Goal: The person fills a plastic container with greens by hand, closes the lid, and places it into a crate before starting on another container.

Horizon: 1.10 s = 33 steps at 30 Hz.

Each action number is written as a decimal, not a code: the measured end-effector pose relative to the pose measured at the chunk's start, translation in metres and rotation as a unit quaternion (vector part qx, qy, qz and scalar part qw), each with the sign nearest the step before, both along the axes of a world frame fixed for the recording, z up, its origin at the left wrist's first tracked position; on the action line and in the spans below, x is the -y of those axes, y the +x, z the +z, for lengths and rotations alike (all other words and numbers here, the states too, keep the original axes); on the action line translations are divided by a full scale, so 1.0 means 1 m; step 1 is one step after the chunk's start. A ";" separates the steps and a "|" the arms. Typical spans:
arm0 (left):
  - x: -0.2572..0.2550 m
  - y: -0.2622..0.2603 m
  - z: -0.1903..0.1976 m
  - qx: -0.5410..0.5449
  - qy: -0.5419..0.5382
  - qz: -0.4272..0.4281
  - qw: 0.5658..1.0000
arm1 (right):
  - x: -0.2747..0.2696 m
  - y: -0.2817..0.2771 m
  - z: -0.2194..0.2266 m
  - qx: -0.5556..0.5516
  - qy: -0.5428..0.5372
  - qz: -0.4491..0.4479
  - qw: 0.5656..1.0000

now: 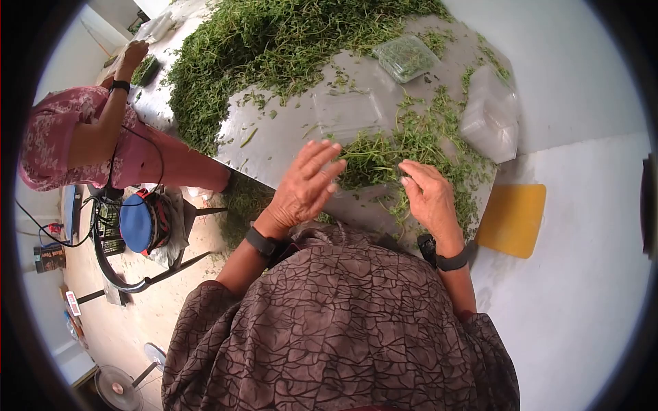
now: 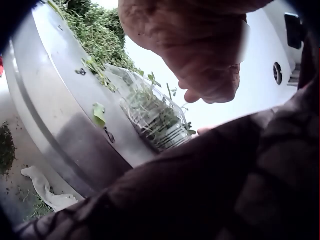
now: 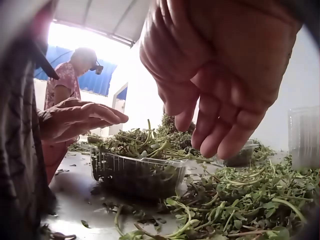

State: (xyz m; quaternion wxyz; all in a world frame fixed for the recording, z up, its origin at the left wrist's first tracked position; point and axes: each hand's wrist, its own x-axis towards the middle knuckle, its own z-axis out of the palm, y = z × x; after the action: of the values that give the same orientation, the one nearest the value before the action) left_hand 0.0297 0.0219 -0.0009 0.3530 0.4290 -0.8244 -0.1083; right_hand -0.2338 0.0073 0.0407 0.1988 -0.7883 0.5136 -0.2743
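Note:
A clear plastic box heaped with leafy green stems sits on the metal table in front of me, close to its near edge. In the head view its clear lid lies folded back on the far side. My left hand hovers at the box's left side, fingers extended and nothing in them. On the other side my right hand hangs beside the box with loosely bent fingers, holding nothing. The right wrist view shows both hands higher than the box's rim, with several stems sticking up from the greens.
A large heap of greens covers the back of the table. Loose stems lie to the right, near a filled box and stacked clear boxes. Another person stands at the left. A yellow panel is beyond the right edge.

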 end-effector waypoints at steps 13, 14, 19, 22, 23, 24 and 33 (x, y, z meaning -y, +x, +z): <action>0.022 -0.043 0.000 0.172 0.084 0.004 0.981 | -0.006 -0.019 -0.017 0.017 0.026 -0.038 0.999; 0.022 -0.043 -0.001 0.173 0.083 0.001 0.981 | -0.006 -0.020 -0.018 0.016 0.024 -0.040 0.999; 0.018 -0.035 0.004 0.101 0.052 -0.005 0.994 | 0.004 -0.016 -0.012 0.034 -0.026 -0.079 0.996; 0.015 -0.029 0.010 0.099 0.049 -0.009 0.994 | 0.012 -0.011 -0.012 0.023 -0.055 -0.076 0.995; 0.014 -0.031 0.009 0.100 0.050 -0.007 0.994 | 0.014 -0.008 -0.012 0.012 -0.064 -0.068 0.996; 0.014 -0.034 0.009 0.112 0.059 -0.027 0.992 | 0.018 -0.004 -0.014 0.013 -0.064 -0.065 0.996; 0.011 -0.042 -0.002 0.145 0.109 -0.061 0.982 | 0.035 0.002 -0.032 -0.024 -0.086 -0.018 0.996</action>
State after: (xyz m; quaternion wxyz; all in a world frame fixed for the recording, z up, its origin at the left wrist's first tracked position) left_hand -0.0118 0.0110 -0.0028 0.1736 0.4250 -0.8747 -0.1553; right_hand -0.2318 -0.0275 0.0091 0.1129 -0.7996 0.5066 -0.3021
